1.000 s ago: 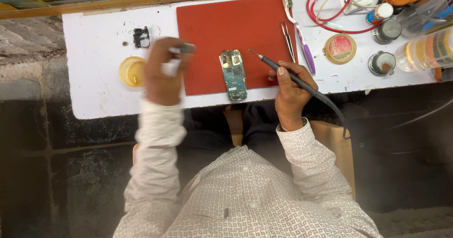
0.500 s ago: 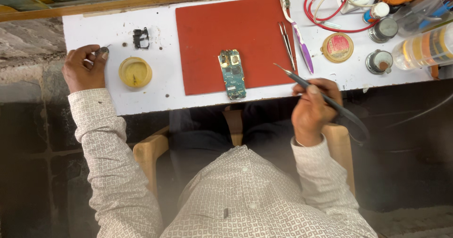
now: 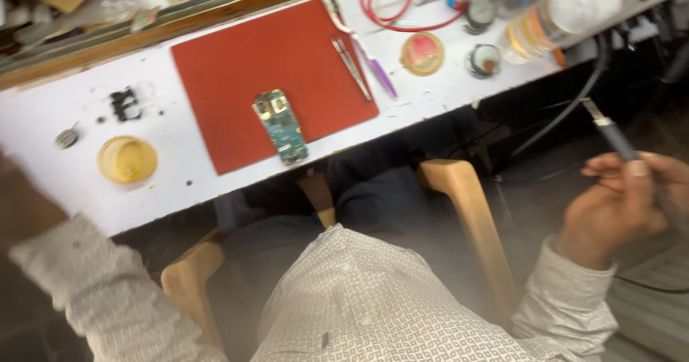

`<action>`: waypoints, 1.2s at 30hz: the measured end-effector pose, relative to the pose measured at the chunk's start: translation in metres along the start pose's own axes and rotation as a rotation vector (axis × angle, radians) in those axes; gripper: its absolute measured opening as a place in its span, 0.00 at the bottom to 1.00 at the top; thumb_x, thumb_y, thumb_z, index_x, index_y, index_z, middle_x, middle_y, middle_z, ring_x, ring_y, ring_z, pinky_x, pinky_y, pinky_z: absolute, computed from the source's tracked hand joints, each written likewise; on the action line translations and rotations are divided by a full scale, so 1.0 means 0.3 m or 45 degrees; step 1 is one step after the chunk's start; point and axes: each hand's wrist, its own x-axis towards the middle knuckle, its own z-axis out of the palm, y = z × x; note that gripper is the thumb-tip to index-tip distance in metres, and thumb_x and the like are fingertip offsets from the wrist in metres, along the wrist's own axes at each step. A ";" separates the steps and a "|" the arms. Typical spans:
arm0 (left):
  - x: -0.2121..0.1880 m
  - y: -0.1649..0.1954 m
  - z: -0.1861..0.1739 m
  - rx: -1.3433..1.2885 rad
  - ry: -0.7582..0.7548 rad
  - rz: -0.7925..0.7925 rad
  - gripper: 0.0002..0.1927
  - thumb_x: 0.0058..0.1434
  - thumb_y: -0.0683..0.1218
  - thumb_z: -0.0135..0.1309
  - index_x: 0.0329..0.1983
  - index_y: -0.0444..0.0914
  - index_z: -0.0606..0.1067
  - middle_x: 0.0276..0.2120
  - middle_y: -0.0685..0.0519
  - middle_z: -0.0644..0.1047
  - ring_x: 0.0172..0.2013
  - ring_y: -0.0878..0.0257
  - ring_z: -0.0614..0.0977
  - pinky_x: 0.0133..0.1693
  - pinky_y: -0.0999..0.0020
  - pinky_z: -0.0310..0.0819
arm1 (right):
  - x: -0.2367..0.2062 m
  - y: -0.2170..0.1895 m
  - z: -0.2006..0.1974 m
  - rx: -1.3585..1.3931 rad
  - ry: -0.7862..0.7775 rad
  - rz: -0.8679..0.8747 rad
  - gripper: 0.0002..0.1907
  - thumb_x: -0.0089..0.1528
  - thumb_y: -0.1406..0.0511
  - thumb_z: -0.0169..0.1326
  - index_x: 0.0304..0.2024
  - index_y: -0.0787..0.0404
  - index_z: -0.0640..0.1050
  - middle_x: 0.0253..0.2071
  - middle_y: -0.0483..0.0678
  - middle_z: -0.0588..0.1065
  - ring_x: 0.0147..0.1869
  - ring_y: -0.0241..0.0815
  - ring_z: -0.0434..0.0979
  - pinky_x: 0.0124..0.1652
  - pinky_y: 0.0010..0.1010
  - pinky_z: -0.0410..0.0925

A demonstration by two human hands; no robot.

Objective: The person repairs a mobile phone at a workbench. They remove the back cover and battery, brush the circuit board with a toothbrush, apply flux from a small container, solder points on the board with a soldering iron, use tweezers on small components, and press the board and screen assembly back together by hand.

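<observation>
1. Fingers (image 3: 610, 168) of the right hand (image 3: 621, 211) curl tight around a thin black soldering pen (image 3: 610, 134), off the desk at about 3 o'clock in the picture.
2. That pen looks light and stiff. Its metal tip is probably hot, so the dark handle is the safe place to hold, and that is where the fingers sit.
3. A black cord (image 3: 567, 114) runs from the pen up toward 1 o'clock. It looks bendy and may tug a little.
4. I cannot see the left hand; only its sleeve (image 3: 86, 283) shows at 8 o'clock, so I cannot tell how its fingers are.
5. On the white desk (image 3: 64, 182), a green phone board (image 3: 281, 125) lies on a red mat (image 3: 244, 53) near 12 o'clock. It looks thin and easy to break.
6. Tweezers (image 3: 350, 66) lie at the board's 2 o'clock, and a yellow round tub (image 3: 127, 159) sits at its 9 o'clock.
</observation>
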 end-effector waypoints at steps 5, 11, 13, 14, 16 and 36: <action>-0.143 0.140 0.011 -0.106 0.173 0.264 0.07 0.72 0.33 0.62 0.52 0.30 0.79 0.42 0.46 0.79 0.37 0.64 0.78 0.41 0.72 0.74 | 0.103 0.045 -0.342 -0.202 0.349 0.012 0.09 0.74 0.72 0.51 0.54 0.73 0.74 0.40 0.56 0.75 0.41 0.48 0.78 0.41 0.32 0.73; -0.292 0.426 0.167 -0.417 -0.293 0.338 0.03 0.75 0.33 0.60 0.48 0.30 0.78 0.42 0.46 0.79 0.36 0.63 0.79 0.41 0.73 0.76 | 0.184 0.068 -0.572 -0.032 0.618 0.320 0.09 0.69 0.64 0.50 0.48 0.62 0.75 0.35 0.52 0.80 0.37 0.44 0.82 0.41 0.33 0.78; -0.312 0.495 0.212 -0.454 -0.422 0.303 0.03 0.73 0.34 0.63 0.47 0.32 0.79 0.41 0.47 0.79 0.34 0.65 0.78 0.38 0.73 0.74 | 0.201 0.048 -0.622 -0.064 0.737 0.394 0.08 0.67 0.64 0.50 0.45 0.62 0.74 0.33 0.51 0.79 0.36 0.44 0.82 0.40 0.34 0.78; -0.318 0.520 0.230 -0.465 -0.462 0.301 0.03 0.72 0.34 0.62 0.46 0.32 0.79 0.41 0.47 0.79 0.33 0.65 0.78 0.37 0.74 0.73 | 0.213 0.032 -0.634 -0.079 0.793 0.435 0.08 0.67 0.64 0.50 0.44 0.62 0.74 0.32 0.51 0.79 0.35 0.44 0.82 0.39 0.34 0.77; -0.324 0.550 0.257 -0.472 -0.498 0.266 0.03 0.71 0.34 0.61 0.45 0.32 0.79 0.40 0.48 0.79 0.32 0.66 0.78 0.35 0.74 0.71 | 0.262 0.003 -0.649 -0.037 0.755 0.464 0.06 0.69 0.65 0.51 0.45 0.61 0.74 0.33 0.50 0.78 0.37 0.43 0.81 0.41 0.33 0.77; -0.309 0.547 0.322 -0.453 -0.523 0.049 0.03 0.70 0.37 0.61 0.46 0.33 0.80 0.41 0.50 0.79 0.34 0.68 0.76 0.37 0.74 0.70 | 0.954 0.220 -0.019 -0.071 0.199 0.239 0.07 0.69 0.71 0.59 0.48 0.67 0.75 0.35 0.55 0.81 0.38 0.45 0.85 0.41 0.36 0.82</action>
